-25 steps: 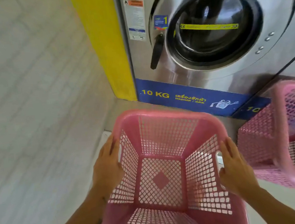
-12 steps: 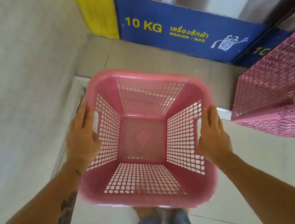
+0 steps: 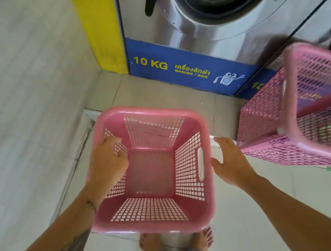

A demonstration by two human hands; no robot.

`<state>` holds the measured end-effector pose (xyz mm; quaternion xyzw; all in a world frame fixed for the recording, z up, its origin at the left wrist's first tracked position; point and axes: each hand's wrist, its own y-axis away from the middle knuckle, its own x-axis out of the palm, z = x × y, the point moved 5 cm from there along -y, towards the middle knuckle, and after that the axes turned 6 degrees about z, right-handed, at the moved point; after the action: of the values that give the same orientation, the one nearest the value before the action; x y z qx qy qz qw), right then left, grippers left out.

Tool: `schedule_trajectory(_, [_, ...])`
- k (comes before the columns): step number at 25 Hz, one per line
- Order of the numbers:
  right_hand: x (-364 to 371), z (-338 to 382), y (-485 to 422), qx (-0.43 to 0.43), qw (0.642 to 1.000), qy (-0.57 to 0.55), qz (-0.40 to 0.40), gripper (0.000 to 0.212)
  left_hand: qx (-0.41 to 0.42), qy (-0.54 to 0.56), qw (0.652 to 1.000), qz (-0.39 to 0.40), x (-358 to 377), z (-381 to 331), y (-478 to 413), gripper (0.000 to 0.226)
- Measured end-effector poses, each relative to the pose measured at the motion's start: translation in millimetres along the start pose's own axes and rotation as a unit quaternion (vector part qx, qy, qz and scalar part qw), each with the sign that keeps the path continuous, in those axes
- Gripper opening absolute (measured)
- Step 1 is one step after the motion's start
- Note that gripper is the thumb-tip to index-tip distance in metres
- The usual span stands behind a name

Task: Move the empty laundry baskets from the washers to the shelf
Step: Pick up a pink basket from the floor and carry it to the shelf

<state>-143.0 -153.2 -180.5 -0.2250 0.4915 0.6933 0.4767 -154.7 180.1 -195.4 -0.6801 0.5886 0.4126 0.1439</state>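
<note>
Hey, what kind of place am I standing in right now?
Most likely a self-service laundromat. A steel front-loading washer carries a blue panel marked "10 KG" and "WASHER", a second machine stands beside it, and pink laundry baskets sit on the tiled floor.

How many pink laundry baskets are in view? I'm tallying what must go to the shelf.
3. One basket is held by the left hand before the washer; two more are at right, one on the other. Others may lie outside the frame.
</note>
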Motion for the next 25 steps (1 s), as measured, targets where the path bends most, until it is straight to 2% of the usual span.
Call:
schedule_trajectory(3, [-65,-3,42,0.011,1.0,-0.008,0.015,0.059,0.03,0.096,0.994,0.035,-7,-70,29,0.041])
schedule_trajectory(8, [-186,-31,92,0.025,0.998,-0.041,-0.03,0.046,0.099,0.115,0.986,0.063,2,-199,67,0.033])
schedule_trajectory(14, [-318,-153,142,0.01,0.985,-0.091,-0.145,0.035,0.191,0.107,0.972,0.082,71,-373,93,0.032])
schedule_trajectory(20, [-381,-332,122,0.059,0.984,-0.113,-0.126,0.054,0.256,-0.041,0.964,0.056,178,-504,95,0.05])
schedule_trajectory(25, [-391,-421,77,0.088,0.991,-0.071,-0.07,0.063,0.311,-0.264,0.912,0.05,248,-558,78,0.062])
